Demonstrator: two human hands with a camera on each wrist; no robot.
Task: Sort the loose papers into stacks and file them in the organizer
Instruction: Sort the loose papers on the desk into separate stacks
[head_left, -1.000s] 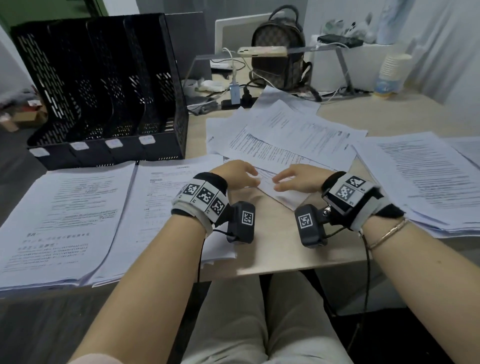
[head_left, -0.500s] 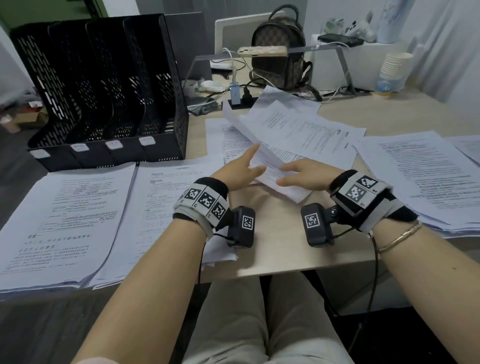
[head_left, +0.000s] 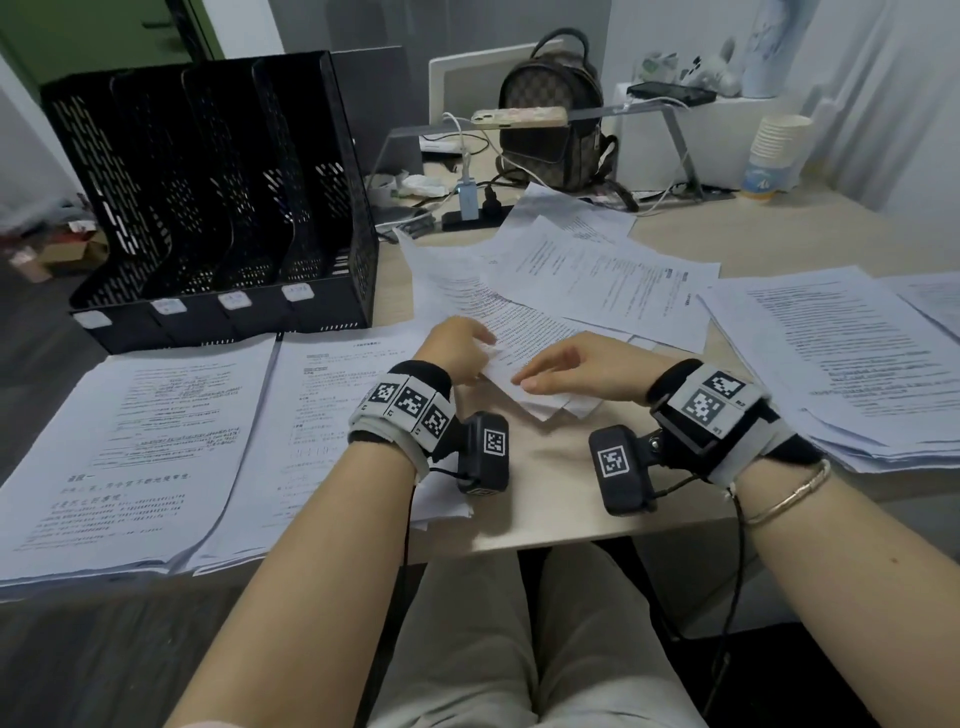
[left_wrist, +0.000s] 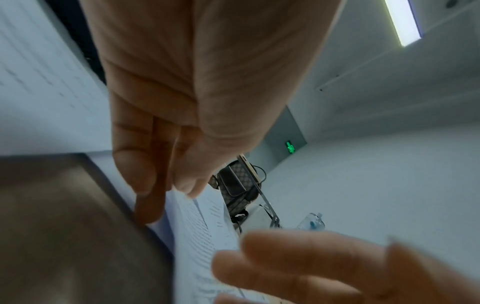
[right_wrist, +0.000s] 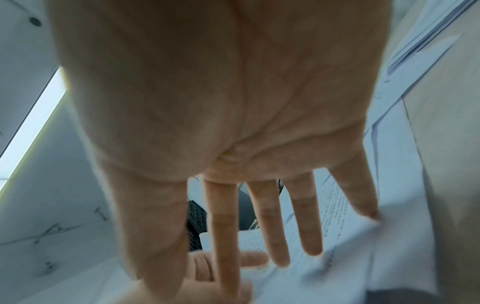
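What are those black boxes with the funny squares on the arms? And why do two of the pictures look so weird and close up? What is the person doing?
Those boxes are small cameras strapped to a person's wrists; there is no robot here. The big picture comes from a camera on the person's head, looking down at a desk. The two strange close-ups come from the wrist cameras, so you mostly see palms and fingers.

On the desk lie many printed papers, some in neat stacks, some scattered. A black organizer with upright slots stands at the back, and it looks empty. Behind are a backpack, a phone and paper cups.

The left hand lifts the edge of a loose sheet, while the right hand lies flat with straight fingers on the papers.
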